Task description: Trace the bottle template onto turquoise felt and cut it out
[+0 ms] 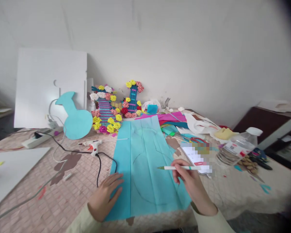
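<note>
A large light-blue sheet (145, 181), creased lengthwise, lies in front of me with a thin curved outline drawn on it. My left hand (109, 191) rests on the sheet's left edge, fingers stretched out. In my right hand (188, 176) is a slim white pen (171, 168) with a greenish tip, held over the right part of the sheet; its tip points left. Whether the tip touches the sheet I cannot tell. A blue cut-out (78, 121) with a rounded body and narrow neck leans against a white board (48, 87) at the back left.
A white glue gun (94, 147) with a black cord lies left of the sheet, near a power strip (36, 138). Flower-trimmed frames (105, 110) stand behind. To the right are a phone (194, 158), scissors (197, 140), paper scraps (199, 124) and a clear bottle (239, 147).
</note>
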Demonstrator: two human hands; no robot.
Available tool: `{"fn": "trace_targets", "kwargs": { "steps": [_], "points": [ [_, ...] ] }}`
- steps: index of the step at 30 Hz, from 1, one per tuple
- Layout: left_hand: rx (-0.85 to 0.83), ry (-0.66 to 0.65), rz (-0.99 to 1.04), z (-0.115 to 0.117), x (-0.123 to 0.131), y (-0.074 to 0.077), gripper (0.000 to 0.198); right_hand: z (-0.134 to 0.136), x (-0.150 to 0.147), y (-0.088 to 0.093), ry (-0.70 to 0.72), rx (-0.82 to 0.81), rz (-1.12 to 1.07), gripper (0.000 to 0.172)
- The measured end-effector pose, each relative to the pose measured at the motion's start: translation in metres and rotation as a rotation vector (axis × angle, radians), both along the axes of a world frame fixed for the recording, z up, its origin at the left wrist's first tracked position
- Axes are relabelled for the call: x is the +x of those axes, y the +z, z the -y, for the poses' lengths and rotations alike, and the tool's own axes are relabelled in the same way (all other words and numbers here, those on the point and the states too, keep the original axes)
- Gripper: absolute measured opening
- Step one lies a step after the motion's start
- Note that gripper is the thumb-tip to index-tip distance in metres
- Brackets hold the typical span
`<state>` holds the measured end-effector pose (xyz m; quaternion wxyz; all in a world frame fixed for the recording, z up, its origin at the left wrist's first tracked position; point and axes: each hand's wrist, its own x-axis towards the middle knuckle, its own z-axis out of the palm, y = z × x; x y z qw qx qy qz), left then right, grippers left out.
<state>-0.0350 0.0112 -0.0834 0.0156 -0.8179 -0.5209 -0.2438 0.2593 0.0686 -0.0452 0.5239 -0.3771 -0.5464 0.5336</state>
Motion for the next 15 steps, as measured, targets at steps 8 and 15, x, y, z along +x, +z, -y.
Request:
{"fn": "trace_targets", "kwargs": {
  "steps": [8,15],
  "points": [
    [0.245,0.532,-0.064,0.003,-0.09,-0.006,0.031,0.005,-0.021,0.013,0.025,0.042,0.044,0.019],
    [0.07,0.681,-0.026,-0.004,-0.177,-0.03,0.027,0.018,-0.005,0.008,-0.082,0.034,0.003,0.018]
  ]
}}
